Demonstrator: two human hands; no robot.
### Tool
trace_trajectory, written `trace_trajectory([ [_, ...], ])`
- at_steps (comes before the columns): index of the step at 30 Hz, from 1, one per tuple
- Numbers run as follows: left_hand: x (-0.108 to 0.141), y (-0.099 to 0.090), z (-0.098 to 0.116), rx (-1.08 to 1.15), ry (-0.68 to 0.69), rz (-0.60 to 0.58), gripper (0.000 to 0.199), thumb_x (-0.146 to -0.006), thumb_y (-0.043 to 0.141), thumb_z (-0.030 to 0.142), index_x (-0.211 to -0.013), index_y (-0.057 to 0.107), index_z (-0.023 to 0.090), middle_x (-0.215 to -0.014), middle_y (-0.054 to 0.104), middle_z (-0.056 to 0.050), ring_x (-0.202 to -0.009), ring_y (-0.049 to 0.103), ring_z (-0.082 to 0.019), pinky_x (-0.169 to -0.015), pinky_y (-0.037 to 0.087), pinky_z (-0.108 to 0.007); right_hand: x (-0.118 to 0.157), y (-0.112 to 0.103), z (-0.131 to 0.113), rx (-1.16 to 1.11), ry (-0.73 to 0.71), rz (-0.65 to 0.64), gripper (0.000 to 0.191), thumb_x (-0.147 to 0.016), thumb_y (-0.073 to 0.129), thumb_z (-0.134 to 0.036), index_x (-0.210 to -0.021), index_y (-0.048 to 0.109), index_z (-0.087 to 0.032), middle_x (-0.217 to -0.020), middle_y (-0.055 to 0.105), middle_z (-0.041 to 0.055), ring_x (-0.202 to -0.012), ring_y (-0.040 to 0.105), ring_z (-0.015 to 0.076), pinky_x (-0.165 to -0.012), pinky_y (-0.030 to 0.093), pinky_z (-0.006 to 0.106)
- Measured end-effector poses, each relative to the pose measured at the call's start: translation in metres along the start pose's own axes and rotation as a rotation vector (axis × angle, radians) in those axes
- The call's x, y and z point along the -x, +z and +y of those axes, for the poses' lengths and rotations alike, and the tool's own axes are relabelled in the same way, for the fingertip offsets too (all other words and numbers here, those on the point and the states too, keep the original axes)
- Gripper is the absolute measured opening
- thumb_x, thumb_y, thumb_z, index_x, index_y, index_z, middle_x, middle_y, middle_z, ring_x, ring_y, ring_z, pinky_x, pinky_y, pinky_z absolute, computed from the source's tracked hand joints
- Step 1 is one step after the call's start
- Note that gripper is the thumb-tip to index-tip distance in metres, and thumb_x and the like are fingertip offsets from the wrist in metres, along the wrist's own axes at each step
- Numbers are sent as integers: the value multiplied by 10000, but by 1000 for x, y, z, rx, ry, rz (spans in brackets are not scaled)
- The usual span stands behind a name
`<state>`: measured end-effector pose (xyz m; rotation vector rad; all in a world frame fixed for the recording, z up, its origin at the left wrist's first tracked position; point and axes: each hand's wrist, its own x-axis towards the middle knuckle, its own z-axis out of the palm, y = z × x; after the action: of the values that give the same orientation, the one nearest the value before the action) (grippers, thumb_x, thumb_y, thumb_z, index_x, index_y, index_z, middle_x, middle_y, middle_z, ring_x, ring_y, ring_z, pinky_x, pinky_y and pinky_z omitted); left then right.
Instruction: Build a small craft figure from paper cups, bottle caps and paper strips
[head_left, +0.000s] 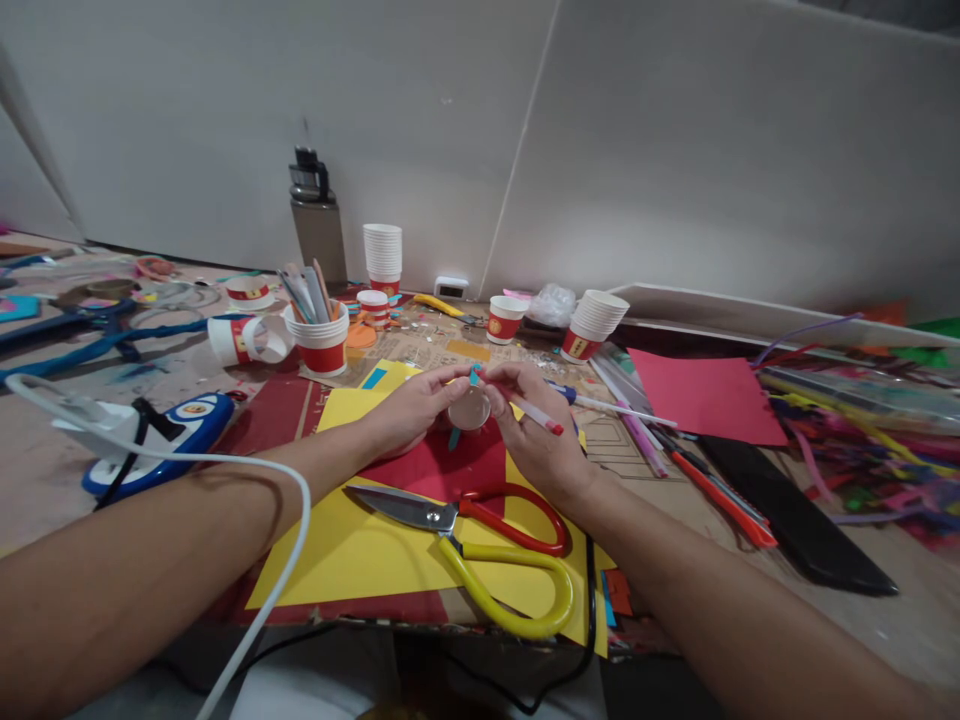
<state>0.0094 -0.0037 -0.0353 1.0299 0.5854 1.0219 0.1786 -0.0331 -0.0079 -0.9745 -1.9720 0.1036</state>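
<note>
My left hand (417, 408) is closed at the left side of a small round white piece (469, 411), which looks like the end of a paper cup. My right hand (541, 432) closes on its right side and also holds a pen (534, 411) with a red tip, slanting down to the right. The fingertips of both hands meet at a small blue paper piece (475, 375) on top. Red paper (472, 465) lies beneath, over yellow paper (315, 555). Nearest to me are open scissors (448, 518) with red and yellow handles.
A paper cup with pencils (316, 348) stands at the left, near a tipped cup (229, 342). Stacked cups (382, 255) stand farther back. At the right lie red paper (705, 395), a red cutter (720, 495) and a black bar (799, 515). A white cable (304, 500) crosses my left forearm.
</note>
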Motion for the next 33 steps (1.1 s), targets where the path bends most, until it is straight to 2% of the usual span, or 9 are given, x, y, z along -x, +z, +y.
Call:
trace_trajectory([
  [16,1,0,1,-18,-18,12,432,-749,736,380,-1121,663,172,-1020,684,-63,-892,607,-150,-799,458,-267,1,0,1,0,22,5,142,-928,529,-329,-1015,549,-218,-921,656,52,-822,636,182,-738,510,311],
  [23,2,2,2,-7,-18,-9,428,-760,732,368,-1143,662,190,-1039,693,-57,-926,599,-155,-854,447,-287,0,0,1,-7,33,8,145,-932,517,-335,-1011,547,-217,-934,664,54,-831,640,182,-741,509,315],
  [33,1,-1,1,-52,13,-47,411,-788,697,393,-1149,662,199,-1075,678,-62,-921,594,-163,-845,440,-291,-1,-1,-2,-13,50,23,154,-935,503,-357,-997,548,-224,-921,654,59,-836,630,189,-749,505,328],
])
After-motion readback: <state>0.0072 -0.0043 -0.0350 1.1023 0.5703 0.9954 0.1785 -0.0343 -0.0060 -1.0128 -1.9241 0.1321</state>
